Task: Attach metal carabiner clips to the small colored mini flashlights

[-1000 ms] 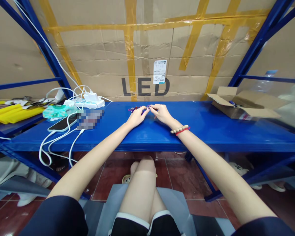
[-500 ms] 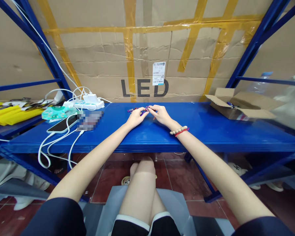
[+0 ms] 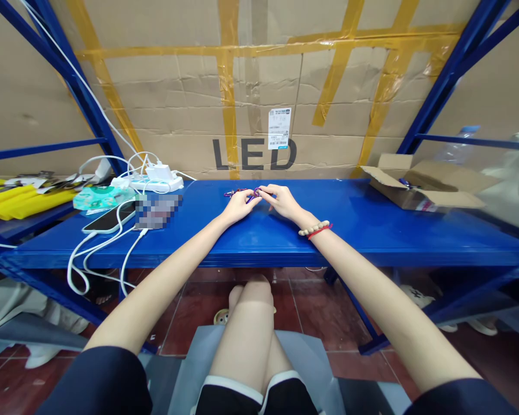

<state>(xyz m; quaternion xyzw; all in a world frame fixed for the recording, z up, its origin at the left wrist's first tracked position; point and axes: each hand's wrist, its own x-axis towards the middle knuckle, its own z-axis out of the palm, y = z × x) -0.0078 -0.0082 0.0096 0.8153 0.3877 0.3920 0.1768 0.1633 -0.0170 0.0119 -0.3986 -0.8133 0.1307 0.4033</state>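
Note:
Both my hands meet over the middle of the blue shelf table, their fingertips almost touching. A small shiny purple clip-like piece (image 3: 253, 199) is pinched in my left hand (image 3: 239, 208); its exact kind is too small to make out. Thin purple and reddish parts stick out beyond the left fingers, partly covered by them. My right hand (image 3: 282, 200) is closed too, its thumb and index finger pinching the right end of the same piece near a purple loop. A beaded bracelet and a red cord circle the right wrist.
At left lie a phone (image 3: 110, 218) with white cables, a power strip (image 3: 158, 183), a teal packet (image 3: 100, 198) and yellow packages (image 3: 30, 204). An open cardboard box (image 3: 409, 193) stands at right. A large taped carton (image 3: 177, 109) rises behind the table.
My right fingertips have shifted very slightly left at the end of the purple piece. Both hands otherwise keep nearly the same place and grip.

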